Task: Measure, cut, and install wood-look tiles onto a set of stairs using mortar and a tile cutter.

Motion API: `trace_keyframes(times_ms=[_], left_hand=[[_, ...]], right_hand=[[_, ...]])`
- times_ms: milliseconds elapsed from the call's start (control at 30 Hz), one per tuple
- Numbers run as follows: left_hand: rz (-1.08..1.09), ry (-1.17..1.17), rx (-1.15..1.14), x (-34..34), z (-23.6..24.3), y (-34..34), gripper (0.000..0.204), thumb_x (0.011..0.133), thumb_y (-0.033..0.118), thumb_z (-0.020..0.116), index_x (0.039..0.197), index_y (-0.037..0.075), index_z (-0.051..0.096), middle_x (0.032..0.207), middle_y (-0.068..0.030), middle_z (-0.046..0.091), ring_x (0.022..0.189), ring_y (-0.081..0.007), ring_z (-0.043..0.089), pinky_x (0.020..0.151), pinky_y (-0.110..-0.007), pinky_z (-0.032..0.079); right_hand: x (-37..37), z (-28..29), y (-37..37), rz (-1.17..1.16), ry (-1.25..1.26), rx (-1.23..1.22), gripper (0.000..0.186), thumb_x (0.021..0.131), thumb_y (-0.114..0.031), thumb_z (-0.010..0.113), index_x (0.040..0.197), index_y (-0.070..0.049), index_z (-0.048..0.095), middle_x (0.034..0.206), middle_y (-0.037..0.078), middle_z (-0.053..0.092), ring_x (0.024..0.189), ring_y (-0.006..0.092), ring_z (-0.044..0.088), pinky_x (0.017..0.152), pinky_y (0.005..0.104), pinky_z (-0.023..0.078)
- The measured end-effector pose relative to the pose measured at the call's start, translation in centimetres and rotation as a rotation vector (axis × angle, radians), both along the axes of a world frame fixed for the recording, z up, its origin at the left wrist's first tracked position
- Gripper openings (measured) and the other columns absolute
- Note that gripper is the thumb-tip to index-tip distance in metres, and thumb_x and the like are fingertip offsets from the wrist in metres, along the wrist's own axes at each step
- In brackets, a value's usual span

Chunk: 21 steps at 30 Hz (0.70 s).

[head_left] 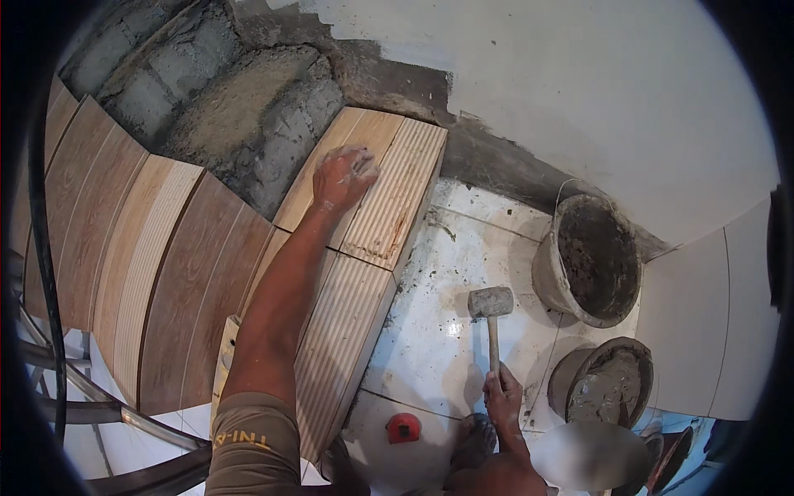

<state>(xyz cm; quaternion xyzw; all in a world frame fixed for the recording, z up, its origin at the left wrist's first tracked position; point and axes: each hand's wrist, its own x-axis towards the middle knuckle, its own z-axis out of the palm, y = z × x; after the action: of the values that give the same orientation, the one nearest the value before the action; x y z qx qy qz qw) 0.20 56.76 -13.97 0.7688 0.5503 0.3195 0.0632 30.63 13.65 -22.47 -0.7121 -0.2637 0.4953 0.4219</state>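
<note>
My left hand [346, 177], dusty with grey smears, rests on a wood-look stair tile [404, 178] with a ribbed strip along its edge. Its fingers are curled in; whatever they hold, if anything, is hidden. Lower right, my right hand [503, 395] is wrapped round the handle of a mallet [491, 304]. The mallet's grey head points away from me, over the white floor tiles and apart from the step. A second ribbed tile [348, 318] adjoins the first on the near side, with a thin joint between them. My left forearm crosses above it.
Bare cement steps [248, 116] rise at upper left, beside finished wood-look steps [174, 273]. A bucket [591, 256] and a mortar-filled tub [608, 384] stand at right. A red tape measure [404, 427] lies on the floor. Metal railing and a black cable [43, 223] line the left.
</note>
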Motion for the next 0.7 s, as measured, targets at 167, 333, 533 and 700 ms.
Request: trace_keyframes(times_ms=[167, 333, 533, 700], left_hand=[[0.002, 0.015, -0.014, -0.2, -0.6, 0.4, 0.043, 0.082, 0.035, 0.077, 0.117, 0.009, 0.077, 0.137, -0.0087, 0.068, 0.128, -0.0307, 0.061, 0.113, -0.043, 0.043], [0.050, 0.048, -0.171, -3.4, -0.4, -0.3, 0.066, 0.085, 0.052, 0.078, 0.136, 0.012, 0.068, 0.154, -0.0104, 0.055, 0.144, -0.0333, 0.049, 0.122, -0.049, 0.032], [0.130, 0.244, -0.259, -5.6, -0.8, -5.8, 0.107, 0.079, 0.079, 0.069, 0.157, 0.009, 0.047, 0.170, -0.0178, 0.030, 0.158, -0.0387, 0.023, 0.129, -0.048, 0.018], [0.187, 0.153, -0.321, -4.7, -0.5, -7.1, 0.110, 0.078, 0.081, 0.067, 0.160, 0.012, 0.043, 0.171, -0.0178, 0.026, 0.161, -0.0341, 0.015, 0.130, -0.051, 0.006]], right_hand=[[0.3, 0.5, -0.1, 0.015, -0.002, 0.031, 0.029, 0.104, -0.023, 0.062, 0.124, -0.003, 0.068, 0.071, -0.003, 0.056, 0.061, 0.0052, 0.050, 0.055, 0.0244, 0.042], [0.3, 1.0, -0.7, 0.003, 0.008, 0.004, 0.024, 0.105, -0.021, 0.061, 0.119, -0.004, 0.069, 0.071, -0.003, 0.056, 0.059, 0.0039, 0.050, 0.052, 0.0235, 0.042], [-1.2, 2.8, 0.8, 0.028, -0.155, 0.005, 0.025, 0.105, -0.021, 0.060, 0.117, -0.001, 0.068, 0.070, -0.001, 0.057, 0.057, 0.0060, 0.052, 0.050, 0.0246, 0.043], [-1.9, 7.9, 5.5, 0.134, -0.293, 0.194, 0.029, 0.106, -0.027, 0.059, 0.115, -0.001, 0.068, 0.070, 0.000, 0.058, 0.056, 0.0073, 0.053, 0.052, 0.0265, 0.044]])
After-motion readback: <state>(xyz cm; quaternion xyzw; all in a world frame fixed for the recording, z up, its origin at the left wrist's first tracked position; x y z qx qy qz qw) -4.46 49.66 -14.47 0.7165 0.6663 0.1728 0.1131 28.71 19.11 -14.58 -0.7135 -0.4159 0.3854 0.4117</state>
